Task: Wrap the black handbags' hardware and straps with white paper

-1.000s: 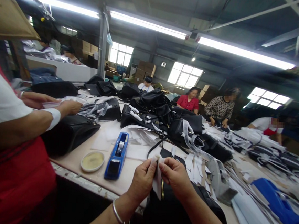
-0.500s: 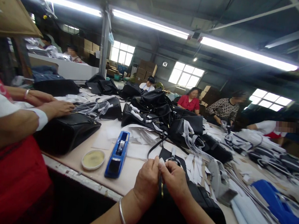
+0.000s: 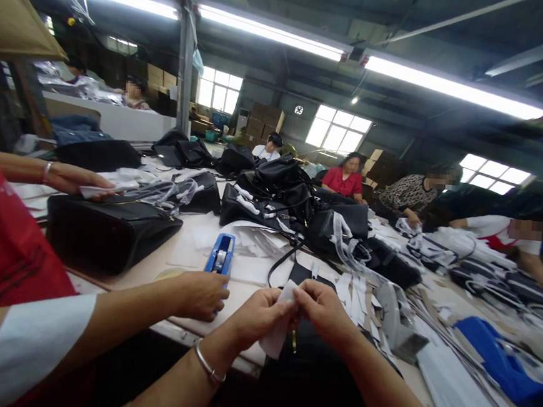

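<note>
A white paper-like strip (image 3: 274,336) hangs from my left hand (image 3: 259,314), which pinches it near the top. My right hand (image 3: 318,306) is closed at the strip's upper edge, its fingertips meeting those of the left. Below both hands lies a black handbag (image 3: 319,364) with a gold zipper pull (image 3: 294,342) showing under the fingers. Its handle area is partly hidden behind my hands. Left of my hands, a co-worker's hand (image 3: 203,295) rests on a blue tape dispenser (image 3: 220,256).
Black handbags (image 3: 277,191) are piled mid-table, some with wrapped handles. A co-worker's black bag (image 3: 105,228) sits at left. Loose white strips (image 3: 355,304), a grey tape dispenser (image 3: 396,326) and a blue dispenser (image 3: 498,359) lie to the right. Other people work across the table.
The white strip now hangs down below my left hand, where only a small bit showed before. A co-worker's arm has reached across to the blue tape dispenser, largely covering the round yellowish dish.
</note>
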Demonstrator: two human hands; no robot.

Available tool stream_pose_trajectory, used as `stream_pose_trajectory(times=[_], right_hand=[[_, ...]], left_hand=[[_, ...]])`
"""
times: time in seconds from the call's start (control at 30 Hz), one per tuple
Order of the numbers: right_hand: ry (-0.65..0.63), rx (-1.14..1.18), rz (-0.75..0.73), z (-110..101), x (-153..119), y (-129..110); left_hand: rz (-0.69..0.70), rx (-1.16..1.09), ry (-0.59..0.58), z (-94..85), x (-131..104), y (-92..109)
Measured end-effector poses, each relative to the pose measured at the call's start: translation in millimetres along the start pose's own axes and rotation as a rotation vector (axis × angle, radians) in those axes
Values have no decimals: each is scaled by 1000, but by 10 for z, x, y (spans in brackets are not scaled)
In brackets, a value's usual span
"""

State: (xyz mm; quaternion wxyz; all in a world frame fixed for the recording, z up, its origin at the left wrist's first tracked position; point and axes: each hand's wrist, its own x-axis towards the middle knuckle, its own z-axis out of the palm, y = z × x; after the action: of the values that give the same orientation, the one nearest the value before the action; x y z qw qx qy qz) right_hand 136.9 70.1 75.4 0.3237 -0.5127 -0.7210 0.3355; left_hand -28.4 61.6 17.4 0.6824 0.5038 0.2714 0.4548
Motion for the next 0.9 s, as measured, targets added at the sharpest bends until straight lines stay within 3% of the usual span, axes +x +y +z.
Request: stream_pose_trajectory(times=[0.07,0.17,0.33,0.43,0.6,0.7,0.9], right_hand=[[5,-90,-60,-27,7,-33],[44,-108,-66,-32,-8,-7],[-19,217,59,-2,-71,147],[-32,298,97,32,-116,165],[19,153,70,-32,-244,71],[122,-57,26,-376,-288,173],[691,-297,279,-1707,-447,926]], left_hand=[[-42,-69,-11,38,16,-24],[-22,-56,93,106,13,-70],[35,-36,129,116,5,-143],[43,-52,155,98,15,-180],[52,-83,158,102,31,-217],[44,-61,179,92,44,-239],[27,25,228,64,116,-279]])
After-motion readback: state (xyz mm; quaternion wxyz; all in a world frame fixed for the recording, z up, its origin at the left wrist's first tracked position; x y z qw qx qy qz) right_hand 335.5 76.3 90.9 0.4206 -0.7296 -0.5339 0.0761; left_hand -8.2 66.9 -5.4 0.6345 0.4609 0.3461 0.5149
